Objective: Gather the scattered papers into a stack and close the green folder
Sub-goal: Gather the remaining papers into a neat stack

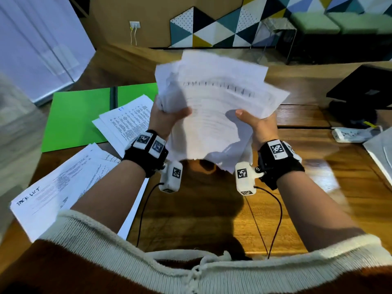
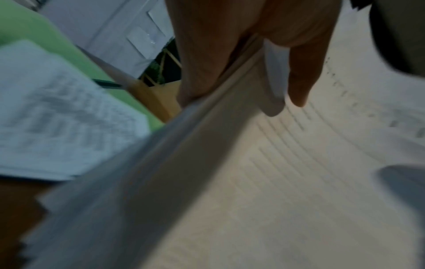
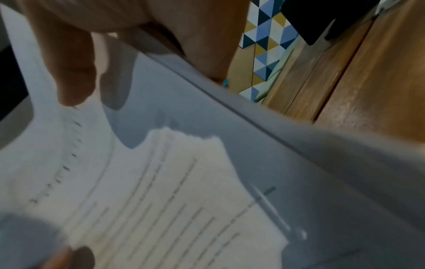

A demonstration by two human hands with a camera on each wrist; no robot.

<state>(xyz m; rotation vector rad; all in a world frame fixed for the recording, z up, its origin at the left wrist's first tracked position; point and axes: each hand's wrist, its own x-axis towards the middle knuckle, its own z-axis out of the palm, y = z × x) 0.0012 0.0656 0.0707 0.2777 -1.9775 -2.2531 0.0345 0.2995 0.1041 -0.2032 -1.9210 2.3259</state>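
Note:
A loose bundle of white printed papers (image 1: 214,107) is lifted above the wooden table, its sheets fanned and uneven. My left hand (image 1: 167,117) grips the bundle's left edge, thumb on top. My right hand (image 1: 256,124) grips its right edge, thumb on the front sheet. The left wrist view shows the left hand (image 2: 253,54) pinching the papers (image 2: 276,182); the right wrist view shows the right hand (image 3: 92,54) on the papers (image 3: 161,182). The green folder (image 1: 78,117) lies open at the left. More papers (image 1: 127,122) lie on the folder, and others (image 1: 63,192) near the front left edge.
The wooden table (image 1: 212,209) stretches under my arms. A black monitor base (image 1: 360,90) stands at the back right, with a white power strip (image 1: 352,134) and a grey laptop corner (image 1: 381,158) along the right edge.

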